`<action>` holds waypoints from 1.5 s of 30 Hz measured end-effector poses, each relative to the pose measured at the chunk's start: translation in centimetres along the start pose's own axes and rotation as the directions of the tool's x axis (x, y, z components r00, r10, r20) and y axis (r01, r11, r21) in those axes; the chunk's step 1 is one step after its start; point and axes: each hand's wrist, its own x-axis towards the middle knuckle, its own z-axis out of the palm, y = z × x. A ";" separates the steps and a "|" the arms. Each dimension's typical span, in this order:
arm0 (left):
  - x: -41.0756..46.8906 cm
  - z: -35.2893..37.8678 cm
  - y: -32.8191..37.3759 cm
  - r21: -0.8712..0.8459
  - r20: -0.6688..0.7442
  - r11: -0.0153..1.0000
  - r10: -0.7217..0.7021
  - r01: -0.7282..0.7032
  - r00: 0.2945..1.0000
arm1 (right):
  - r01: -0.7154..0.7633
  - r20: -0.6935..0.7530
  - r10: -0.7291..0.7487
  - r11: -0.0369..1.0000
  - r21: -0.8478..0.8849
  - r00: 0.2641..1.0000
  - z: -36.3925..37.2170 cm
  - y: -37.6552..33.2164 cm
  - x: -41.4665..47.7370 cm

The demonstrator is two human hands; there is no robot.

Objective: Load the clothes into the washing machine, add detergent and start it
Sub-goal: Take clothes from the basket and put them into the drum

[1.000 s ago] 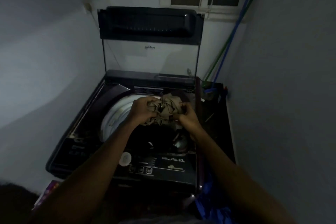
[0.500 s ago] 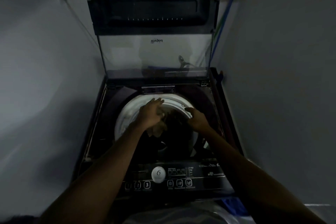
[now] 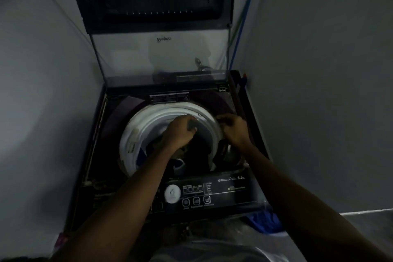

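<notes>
A dark top-load washing machine (image 3: 212, 189) stands in front of me with its glass lid (image 3: 157, 53) raised. Clothes (image 3: 182, 153), brownish and dark with a blue-white piece, lie low in the white-rimmed drum (image 3: 136, 134). My left hand (image 3: 179, 132) reaches into the drum mouth, its fingers curled round a dark bit of a garment. My right hand (image 3: 234, 128) hovers at the drum's right rim with loosely curled fingers and nothing visible in it. No detergent is in view.
The control panel (image 3: 191, 195) with a round white knob and buttons faces me at the front. Walls close in on both sides. Blue and green poles (image 3: 244, 17) lean in the back right corner. A blue item (image 3: 263, 222) sits at the machine's front right.
The bunched brown garment I held above the machine with both hands has gone down into the drum. My right hand has drawn away to the right rim. The view has moved closer.
</notes>
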 end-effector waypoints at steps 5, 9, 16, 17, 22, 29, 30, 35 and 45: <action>-0.6 3.0 5.3 0.024 -0.045 0.995 0.093 -0.092 0.995 | 0.042 -0.081 -0.030 0.988 0.147 0.996 -4.5 2.1 -1.8; -1.9 7.1 11.1 -0.035 -0.077 0.991 0.122 -0.125 0.989 | 0.028 -0.095 -0.008 0.978 0.206 0.995 -9.2 6.0 -3.5; -5.4 16.3 20.2 -0.158 -0.059 0.981 0.101 -0.110 0.993 | -0.034 -0.075 0.051 0.977 0.209 0.996 -17.8 15.3 -7.0; -6.0 17.6 21.0 -0.168 -0.046 0.981 0.090 -0.097 0.995 | -0.037 -0.055 0.048 0.979 0.200 0.997 -18.7 16.6 -7.6; -9.2 22.6 24.2 -0.175 0.042 0.984 0.047 -0.039 0.998 | -0.078 0.056 0.072 0.990 0.114 0.996 -22.5 21.8 -10.4; -12.0 27.2 24.3 -0.153 0.165 0.987 -0.017 0.043 0.986 | -0.157 0.068 0.153 0.986 0.057 0.986 -23.8 27.1 -13.6; -12.2 28.0 23.9 -0.154 0.180 0.986 -0.030 0.059 0.983 | -0.165 0.066 0.162 0.985 0.045 0.985 -23.6 27.8 -14.0; -12.3 33.3 19.7 -0.138 0.245 0.985 -0.065 0.102 0.967 | -0.217 0.067 0.216 0.976 0.010 0.974 -21.0 31.5 -15.3; -9.3 49.6 8.0 0.115 0.302 0.962 -0.270 0.246 0.914 | -0.019 0.358 0.229 0.864 -0.503 0.905 -9.8 48.2 -14.7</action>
